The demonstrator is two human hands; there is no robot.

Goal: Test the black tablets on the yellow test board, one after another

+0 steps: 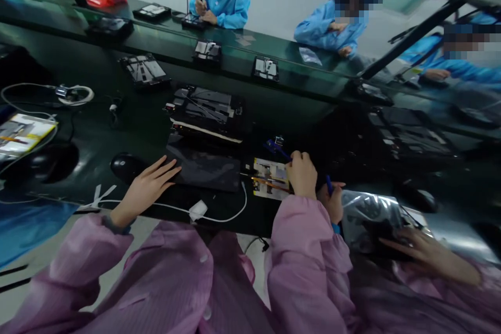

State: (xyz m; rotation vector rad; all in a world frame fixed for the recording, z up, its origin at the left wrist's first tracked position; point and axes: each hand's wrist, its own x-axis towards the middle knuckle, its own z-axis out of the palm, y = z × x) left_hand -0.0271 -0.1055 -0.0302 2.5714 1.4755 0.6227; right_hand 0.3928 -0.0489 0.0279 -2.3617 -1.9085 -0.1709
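Note:
My left hand (pixel 151 185) lies with its fingers spread, fingertips on the left edge of a flat black tablet-like panel (pixel 207 167). Farther right, my right hand (pixel 302 173) has its fingers curled together. A slim blue item (pixel 276 147), with a small metallic piece beside it, reaches to those fingertips; what they hold is hidden. Under and left of that hand is a white printed sheet (pixel 270 169) with yellow edges and thin tools lying across it. A stack of opened devices (pixel 205 107) with bare inner parts stands just behind the panel.
A black computer mouse (pixel 126 166) sits beside my left hand. A white cable (pixel 230 217) runs along the front edge. At right, a co-worker's hands (pixel 430 250) work close by, near a clear plastic bag (pixel 371 214). A raised shelf (pixel 235 70) with opened devices crosses behind; people in blue sit beyond.

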